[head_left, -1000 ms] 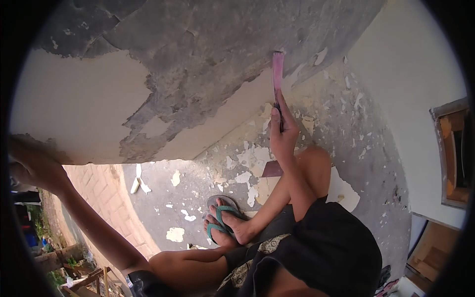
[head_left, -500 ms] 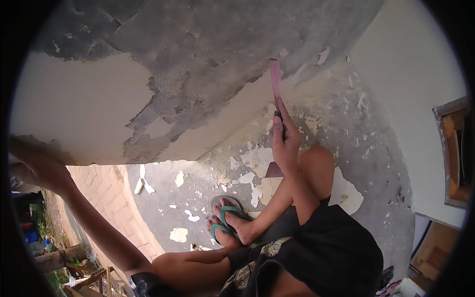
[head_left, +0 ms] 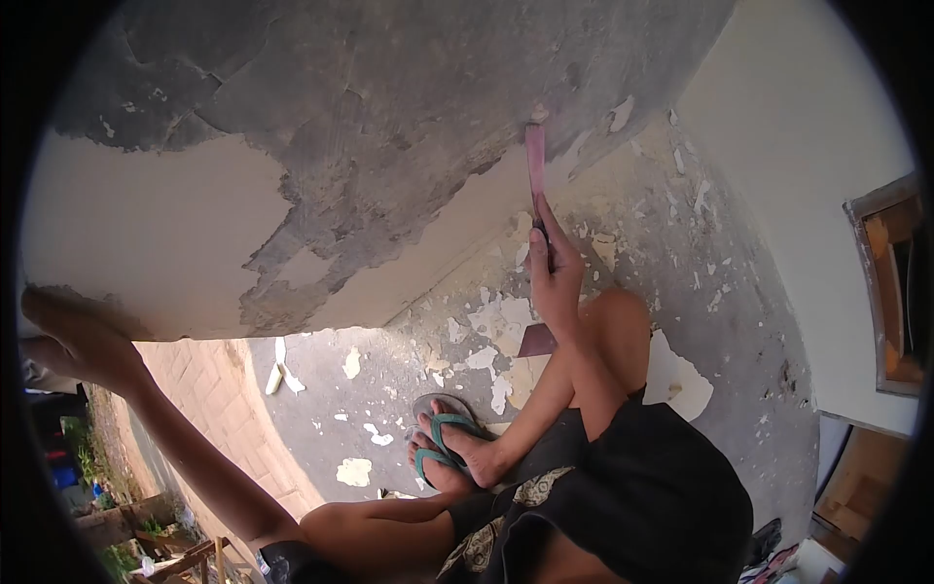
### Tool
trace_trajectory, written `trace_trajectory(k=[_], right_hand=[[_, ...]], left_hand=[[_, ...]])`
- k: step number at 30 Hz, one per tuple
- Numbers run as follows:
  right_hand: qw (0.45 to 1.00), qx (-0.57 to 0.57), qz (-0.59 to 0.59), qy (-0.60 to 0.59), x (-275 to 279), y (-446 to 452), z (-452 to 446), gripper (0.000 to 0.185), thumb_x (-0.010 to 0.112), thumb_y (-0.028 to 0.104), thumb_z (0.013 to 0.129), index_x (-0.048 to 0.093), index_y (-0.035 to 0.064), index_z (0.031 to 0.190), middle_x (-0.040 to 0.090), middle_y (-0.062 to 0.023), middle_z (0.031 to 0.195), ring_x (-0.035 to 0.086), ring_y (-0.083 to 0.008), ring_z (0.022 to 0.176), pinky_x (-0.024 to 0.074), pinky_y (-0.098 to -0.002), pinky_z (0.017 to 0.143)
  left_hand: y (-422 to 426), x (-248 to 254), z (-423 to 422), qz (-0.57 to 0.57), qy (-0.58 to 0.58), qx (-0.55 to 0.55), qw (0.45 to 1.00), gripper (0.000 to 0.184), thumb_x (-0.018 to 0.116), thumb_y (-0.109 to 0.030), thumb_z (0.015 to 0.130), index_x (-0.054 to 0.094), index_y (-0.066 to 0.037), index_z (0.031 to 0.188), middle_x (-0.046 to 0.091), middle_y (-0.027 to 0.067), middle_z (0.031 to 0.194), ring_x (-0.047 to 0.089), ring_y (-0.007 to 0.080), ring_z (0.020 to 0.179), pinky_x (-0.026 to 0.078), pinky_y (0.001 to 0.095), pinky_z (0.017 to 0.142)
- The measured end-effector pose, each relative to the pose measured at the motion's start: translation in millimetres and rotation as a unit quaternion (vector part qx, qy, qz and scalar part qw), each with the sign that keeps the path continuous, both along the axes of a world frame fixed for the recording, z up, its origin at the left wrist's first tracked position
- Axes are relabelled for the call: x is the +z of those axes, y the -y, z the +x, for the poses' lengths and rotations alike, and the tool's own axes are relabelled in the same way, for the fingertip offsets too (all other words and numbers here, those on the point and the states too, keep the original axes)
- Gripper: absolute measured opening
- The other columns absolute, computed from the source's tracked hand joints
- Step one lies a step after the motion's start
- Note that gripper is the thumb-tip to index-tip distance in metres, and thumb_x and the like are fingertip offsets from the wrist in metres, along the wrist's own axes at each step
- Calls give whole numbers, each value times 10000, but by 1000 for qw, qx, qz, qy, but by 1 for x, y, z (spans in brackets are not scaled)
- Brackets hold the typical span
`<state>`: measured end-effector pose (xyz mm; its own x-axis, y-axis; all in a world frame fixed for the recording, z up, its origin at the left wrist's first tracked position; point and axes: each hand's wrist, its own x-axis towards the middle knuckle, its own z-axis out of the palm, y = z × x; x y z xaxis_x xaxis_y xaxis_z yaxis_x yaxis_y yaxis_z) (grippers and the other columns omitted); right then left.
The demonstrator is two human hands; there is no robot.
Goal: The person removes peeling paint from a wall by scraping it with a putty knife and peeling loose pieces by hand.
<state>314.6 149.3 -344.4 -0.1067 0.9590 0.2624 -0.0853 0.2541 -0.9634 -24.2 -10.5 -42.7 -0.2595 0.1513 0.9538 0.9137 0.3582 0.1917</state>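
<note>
Top of view is filled by the grey wall [head_left: 438, 58], with ragged pale paint seen along its lower part; below, the floor [head_left: 749, 409] is strewn with paint chips; a pale side wall [head_left: 778, 107] is seen at right, a wooden frame [head_left: 880, 292] set in it; brick paving [head_left: 219, 404] is shown at left, past the grey wall's end; the left hand [head_left: 92, 350] is placed by that end, fingers partly lost in the dark picture rim, so its grip cannot be told; green-strapped sandals [head_left: 457, 419] are worn, mid-floor; the right hand [head_left: 557, 282] is closed narrowly round the dark handle of a scraper [head_left: 535, 161]; the scraper is pointed away from the body, its pink blade's tip set at the grey wall, just beside a small pale patch [head_left: 539, 112]; a brownish-red flat piece [head_left: 536, 341] is seen on the floor near the right forearm, partly covered; pale flakes [head_left: 355, 473] are scattered near the sandals.
</note>
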Motion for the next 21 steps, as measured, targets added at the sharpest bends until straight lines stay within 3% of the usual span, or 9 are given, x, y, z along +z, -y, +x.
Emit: trace_trajectory(k=[5, 10, 14, 18, 21], right_hand=[[999, -2, -29, -36, 7, -6, 5, 410, 498, 96, 979, 470, 91, 1389, 536, 44, 760, 346, -5, 575, 311, -172, 513], [998, -14, 50, 44, -2, -4, 8, 400, 509, 119, 980, 490, 115, 1379, 471, 54, 696, 339, -16, 568, 306, -187, 503], [999, -8, -1, 42, 3, -3, 7, 400, 516, 132, 979, 493, 118, 1377, 482, 48, 696, 350, -18, 572, 316, -193, 506], [998, -6, 4, 57, 0, -6, 12, 400, 516, 140, 980, 492, 115, 1378, 494, 39, 706, 350, -19, 574, 318, -196, 507], [999, -10, 6, 36, -7, -6, 0, 397, 510, 148, 984, 490, 108, 1378, 469, 44, 680, 344, -23, 566, 313, -201, 500]], left_hand=[[8, -5, -10, -22, 18, -3, 1000, 654, 404, -469, 979, 347, 130, 1235, 534, 289, 1156, 629, 306, 979, 550, 422, 822], [-9, -5, -2, 115, -23, -49, 992, 343, 490, -234, 982, 614, 57, 1114, 650, 150, 1088, 628, 216, 925, 526, 349, 814], [9, -10, -35, 87, 23, -46, 995, 368, 487, -254, 982, 613, 58, 1132, 646, 154, 1107, 628, 215, 937, 521, 346, 824], [-9, -1, 12, 55, -11, -14, 998, 656, 422, -499, 968, 529, 147, 1004, 608, 257, 977, 636, 274, 834, 538, 393, 735], [-2, -3, 0, 46, 10, -15, 999, 668, 419, -509, 966, 527, 149, 1006, 611, 254, 966, 637, 283, 822, 537, 400, 733]])
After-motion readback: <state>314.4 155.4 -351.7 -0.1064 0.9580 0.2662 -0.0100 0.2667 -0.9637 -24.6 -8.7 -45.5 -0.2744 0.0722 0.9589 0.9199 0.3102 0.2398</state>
